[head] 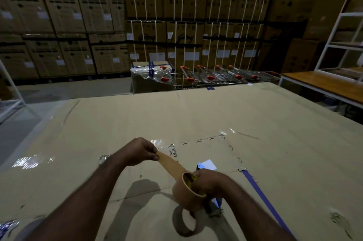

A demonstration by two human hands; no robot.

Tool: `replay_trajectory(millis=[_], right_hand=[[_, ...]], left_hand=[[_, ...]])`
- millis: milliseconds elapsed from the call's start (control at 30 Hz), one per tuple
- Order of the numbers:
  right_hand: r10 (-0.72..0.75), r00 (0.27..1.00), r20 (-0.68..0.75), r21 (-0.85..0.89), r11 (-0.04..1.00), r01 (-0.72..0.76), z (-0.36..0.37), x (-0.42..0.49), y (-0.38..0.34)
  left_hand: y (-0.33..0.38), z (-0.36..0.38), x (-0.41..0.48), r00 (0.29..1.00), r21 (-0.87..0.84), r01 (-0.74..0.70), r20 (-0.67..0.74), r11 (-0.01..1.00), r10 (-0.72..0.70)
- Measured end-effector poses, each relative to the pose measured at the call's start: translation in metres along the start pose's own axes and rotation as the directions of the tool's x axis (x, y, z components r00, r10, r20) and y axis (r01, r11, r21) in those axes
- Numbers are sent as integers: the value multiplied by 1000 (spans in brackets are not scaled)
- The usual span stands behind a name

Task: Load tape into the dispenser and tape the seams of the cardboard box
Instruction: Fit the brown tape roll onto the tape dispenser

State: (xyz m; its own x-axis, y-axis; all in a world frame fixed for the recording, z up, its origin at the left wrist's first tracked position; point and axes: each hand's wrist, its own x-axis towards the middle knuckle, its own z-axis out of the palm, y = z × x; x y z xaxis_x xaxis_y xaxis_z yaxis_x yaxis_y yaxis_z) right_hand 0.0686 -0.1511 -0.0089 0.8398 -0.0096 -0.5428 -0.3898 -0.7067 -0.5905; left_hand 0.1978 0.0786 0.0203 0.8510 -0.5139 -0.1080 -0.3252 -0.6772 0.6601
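A roll of brown tape (184,194) sits on the tape dispenser (213,204), low in the middle of the view. My right hand (211,183) grips the roll and dispenser together. My left hand (140,151) pinches the free end of the tape strip (169,164), which is pulled out up and to the left. Both hands hover above the large flat cardboard box (255,122). A second, empty-looking cardboard tape ring (185,223) lies on the box just below the dispenser.
A blue tape line (263,193) and clear tape patches run over the box top, with a white paper slip (208,164) near my right hand. Shopping trolleys (212,76) stand beyond the far edge. Stacked cartons fill the background; a white-framed wooden bench (322,85) is at right.
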Motion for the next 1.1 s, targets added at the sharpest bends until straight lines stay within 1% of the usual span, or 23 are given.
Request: replay_trajectory(millis=[33, 67, 133, 167, 200, 267, 333, 433, 533, 600, 667, 767, 833, 933, 1100], right_hand=[[21, 999, 43, -55, 998, -19, -2, -2, -4], [47, 996, 77, -146, 989, -35, -5, -4, -6], [106, 991, 81, -333, 940, -73, -16, -9, -6], [141, 987, 83, -401, 911, -96, -23, -9, -1], [181, 979, 89, -432, 893, -125, -32, -9, 6], [230, 969, 85, -511, 845, -156, -49, -13, 15], [191, 982, 12, -588, 795, -147, -64, -20, 25], [84, 990, -116, -566, 813, -136, -73, -32, 38], [82, 970, -228, -494, 849, -188, -77, -36, 55], [96, 950, -298, -421, 880, -221, -77, -33, 69], [102, 924, -368, -331, 914, -233, -72, -26, 82], [93, 879, -468, -295, 921, -255, -62, -22, 88], [90, 864, -496, -296, 918, -265, -56, -17, 88], [111, 859, -499, -285, 915, -284, -47, -7, 88], [69, 870, -488, -353, 896, -269, -41, 2, 86]], left_hand=[[-1, 0, -1, 1000, 8, 1, 20, 1000, -1], [0, 1, -2, 999, 19, -3, 44, 1000, 2], [6, 8, -5, 996, 46, -21, 90, 999, 17], [10, 15, -6, 994, 52, -38, 109, 998, 32], [15, 23, -7, 991, 49, -63, 120, 997, 56], [25, 41, -9, 988, 5, -109, 106, 994, 108], [32, 56, -8, 989, -109, -118, 72, 987, 126], [37, 78, -4, 996, -222, -89, 13, 971, 94], [39, 99, -3, 998, -285, -66, -22, 956, 62], [43, 112, -3, 997, -261, -72, -50, 963, 60], [47, 122, -1, 993, -220, -78, -108, 972, 55], [48, 129, 1, 985, -167, -60, -169, 984, 31], [45, 131, 4, 985, -151, -45, -173, 987, 18], [39, 131, 8, 985, -134, -26, -172, 991, 3], [31, 134, 11, 986, -118, -17, -167, 993, -3]])
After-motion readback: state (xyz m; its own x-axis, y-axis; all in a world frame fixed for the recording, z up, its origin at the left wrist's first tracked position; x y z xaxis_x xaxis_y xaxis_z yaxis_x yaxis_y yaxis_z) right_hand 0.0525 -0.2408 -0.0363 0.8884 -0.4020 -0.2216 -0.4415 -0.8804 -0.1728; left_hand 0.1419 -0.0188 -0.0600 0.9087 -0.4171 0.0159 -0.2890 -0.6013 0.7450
